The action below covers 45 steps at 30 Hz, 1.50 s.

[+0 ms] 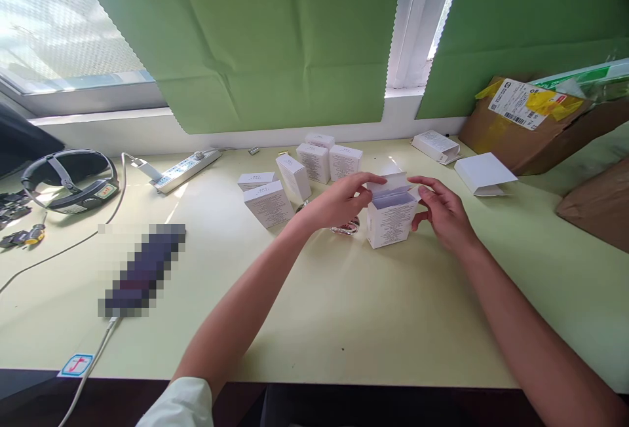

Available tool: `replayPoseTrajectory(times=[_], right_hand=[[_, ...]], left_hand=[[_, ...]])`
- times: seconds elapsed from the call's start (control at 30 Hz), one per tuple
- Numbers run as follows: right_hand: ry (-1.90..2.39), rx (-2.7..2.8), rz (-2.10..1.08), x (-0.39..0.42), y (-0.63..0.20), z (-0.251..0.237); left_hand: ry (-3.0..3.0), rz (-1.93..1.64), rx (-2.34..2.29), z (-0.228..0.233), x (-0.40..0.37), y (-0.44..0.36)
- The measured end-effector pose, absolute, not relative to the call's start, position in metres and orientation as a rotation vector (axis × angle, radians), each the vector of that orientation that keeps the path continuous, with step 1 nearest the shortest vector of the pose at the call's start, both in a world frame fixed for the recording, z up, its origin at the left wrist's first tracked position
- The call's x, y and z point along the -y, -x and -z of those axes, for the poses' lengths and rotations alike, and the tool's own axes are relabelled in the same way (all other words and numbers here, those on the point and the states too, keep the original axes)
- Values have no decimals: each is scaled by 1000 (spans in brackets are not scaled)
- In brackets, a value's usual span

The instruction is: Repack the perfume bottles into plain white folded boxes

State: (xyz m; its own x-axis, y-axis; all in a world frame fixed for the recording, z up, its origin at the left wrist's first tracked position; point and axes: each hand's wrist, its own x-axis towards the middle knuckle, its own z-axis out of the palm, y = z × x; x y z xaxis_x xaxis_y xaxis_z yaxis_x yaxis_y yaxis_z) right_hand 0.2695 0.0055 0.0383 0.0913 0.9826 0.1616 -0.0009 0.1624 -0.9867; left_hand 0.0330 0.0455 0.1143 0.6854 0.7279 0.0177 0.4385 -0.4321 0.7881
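Note:
A small white carton (pixel 392 222) with printed text stands upright on the table, its top open and its flaps raised. My left hand (pixel 346 196) grips the raised lid flap at the carton's upper left. Around the right side is my right hand (pixel 442 212), with the thumb on a side flap and the fingers against the wall. Dark shade fills the opening, so the contents cannot be made out. A shiny, reddish-silver item (pixel 348 226) lies beside the carton, partly hidden by my left hand and forearm.
Several similar cartons (pixel 269 204) stand behind and left of my left arm. Two more white boxes (pixel 484 173) lie at the back right, near a brown cardboard box (pixel 521 126). Leftward are a power strip (pixel 189 170), a headset (pixel 73 181) and a pixelated dark object (pixel 145 270) with a cable.

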Motion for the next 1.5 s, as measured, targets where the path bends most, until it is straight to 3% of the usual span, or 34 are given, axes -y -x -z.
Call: replayPoseTrajectory(times=[0.27,0.57,0.8,1.2,1.5], right_hand=[[1199,1153,-976,-3,-268,-44],[1246,1128,-952,-6,-270,-41],[1262,1115,-966,-7,-272,-39],[1485,1344,-1211,-9,-281,-25],[1739,1351,-651,-33,-317,-11]], left_hand=[[-2332,-643,-889,-119,-56,-19],[-2327,81,-1082,-129,-59,12],[-2374,323,-1186,-121,-63,5],[-2433,219,-1175,-125,-72,22],[-2505,-79,-1265,-155,-58,46]])
